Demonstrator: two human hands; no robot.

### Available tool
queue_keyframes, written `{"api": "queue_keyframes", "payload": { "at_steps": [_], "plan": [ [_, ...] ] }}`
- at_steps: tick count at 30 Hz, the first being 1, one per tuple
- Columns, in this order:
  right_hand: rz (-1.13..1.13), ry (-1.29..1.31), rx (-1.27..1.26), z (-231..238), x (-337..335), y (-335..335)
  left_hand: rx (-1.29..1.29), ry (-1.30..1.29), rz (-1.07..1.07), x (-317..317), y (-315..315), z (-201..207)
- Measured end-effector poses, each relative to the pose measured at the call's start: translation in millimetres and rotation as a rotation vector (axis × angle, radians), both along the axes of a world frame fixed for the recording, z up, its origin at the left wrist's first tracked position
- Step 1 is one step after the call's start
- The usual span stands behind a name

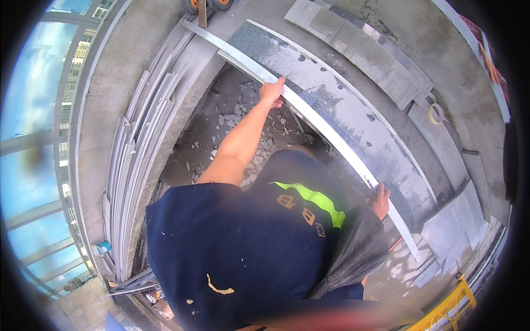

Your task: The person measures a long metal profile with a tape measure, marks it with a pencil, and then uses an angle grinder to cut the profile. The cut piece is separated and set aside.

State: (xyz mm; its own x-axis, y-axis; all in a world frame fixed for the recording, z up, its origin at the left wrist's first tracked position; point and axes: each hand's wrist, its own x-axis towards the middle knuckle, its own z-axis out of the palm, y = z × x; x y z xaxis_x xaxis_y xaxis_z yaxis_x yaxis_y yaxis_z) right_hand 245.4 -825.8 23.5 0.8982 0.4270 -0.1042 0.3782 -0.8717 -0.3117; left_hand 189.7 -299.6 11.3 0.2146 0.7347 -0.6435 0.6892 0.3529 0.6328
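A long, flat silver metal straightedge (326, 128) runs diagonally from the upper left to the lower right. It lies along the near side of a grey speckled stone slab (337, 91), which has whitish patches and dark spots. My left hand (272, 92) grips the straightedge around its upper middle, thumb on top and fingers curled at the edge. Further down, near the lower right end, my right hand (380, 201) is closed on the same straightedge. A grey mesh sleeve covers my right forearm. The undersides of both grips are hidden.
Below the slab is a recess with broken rubble (234, 113). Long metal profiles (132, 146) lie stacked along the left, beside windows. Grey boards (359, 47), a tape roll (435, 113) and thin grey sheets (455, 218) lie beyond. A yellow metal frame (450, 306) stands lower right.
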Motion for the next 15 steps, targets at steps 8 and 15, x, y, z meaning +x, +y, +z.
{"api": "queue_keyframes", "payload": {
  "at_steps": [8, 15],
  "plan": [
    [-0.008, 0.004, -0.086, -9.1, 19.7, 22.5, 0.597, 0.181, -0.521, -22.7, 22.7, 7.2],
    [0.022, 0.037, -0.089, -10.1, 24.6, 18.8, 1.171, 0.029, -1.207, -22.7, -4.4, 6.9]
  ]
}}
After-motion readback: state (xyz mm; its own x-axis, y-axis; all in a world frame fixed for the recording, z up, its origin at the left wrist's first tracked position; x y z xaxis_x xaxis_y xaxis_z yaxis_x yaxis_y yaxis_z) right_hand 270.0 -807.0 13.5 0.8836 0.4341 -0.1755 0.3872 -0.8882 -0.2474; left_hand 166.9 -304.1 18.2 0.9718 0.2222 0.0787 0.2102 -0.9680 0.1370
